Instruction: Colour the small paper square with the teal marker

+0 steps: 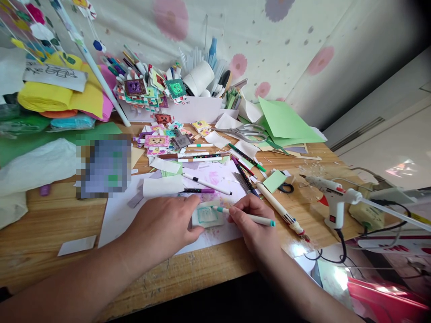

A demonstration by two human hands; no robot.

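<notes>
My right hand [252, 220] grips a white-barrelled marker [263, 220] with teal ends, its tip over a small pale card [215, 222]. Teal strokes form a rough rectangle on that card. At the card's left edge, the thumb and fingers of my left hand [168, 220] hold it in place; some fingertips are hidden. Under the card lies a large white sheet [112, 222] with pink and purple stains. Just beyond my hands are a black-tipped white marker [208, 184], a purple-and-black pen [199, 190] and a rolled white paper [161, 185].
A glue gun [333, 197] with its cord stands at the right. Scissors [247, 133], green paper [286, 119] and little decorated face cards [157, 141] lie farther back. A thick multicolour pen [278, 204] rests right of the sheet. A blurred-out object [106, 166] is at left.
</notes>
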